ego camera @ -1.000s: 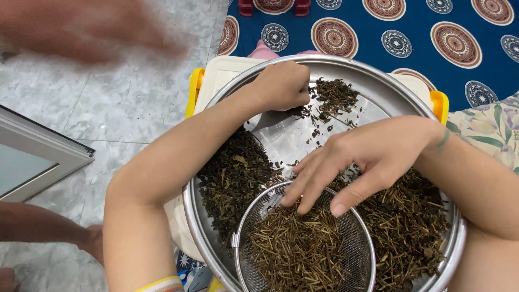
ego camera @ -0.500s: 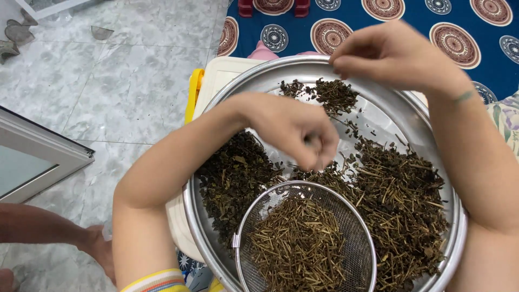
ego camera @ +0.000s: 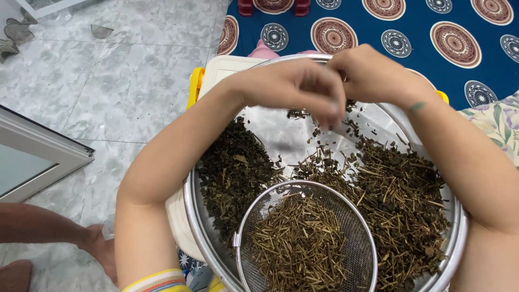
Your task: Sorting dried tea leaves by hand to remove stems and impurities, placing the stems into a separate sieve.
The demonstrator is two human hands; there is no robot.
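A wide steel basin [ego camera: 190, 216] holds dried leaves and stems. Dark curled leaves [ego camera: 232, 173] are heaped on its left side, and lighter stems mixed with leaf [ego camera: 403, 189] lie on the right. A round wire sieve [ego camera: 305, 240] full of pale stems rests in the near part. My left hand [ego camera: 300, 89] hovers over the far middle of the basin, fingers pinched together and pointing down, blurred. My right hand [ego camera: 373, 73] is just beside it, fingers curled in. Whether either hand holds leaf bits is unclear.
The basin sits on a white plastic box [ego camera: 227, 70] with yellow clasps. Grey marble floor tiles [ego camera: 108, 86] lie to the left, a blue patterned mat [ego camera: 411, 27] beyond. Another person's arm and hand [ego camera: 70, 235] rest on the floor at lower left, near a framed panel [ego camera: 32, 157].
My left hand has lifted from the leaves toward the far middle of the basin. My right hand came back from the far rim to meet it.
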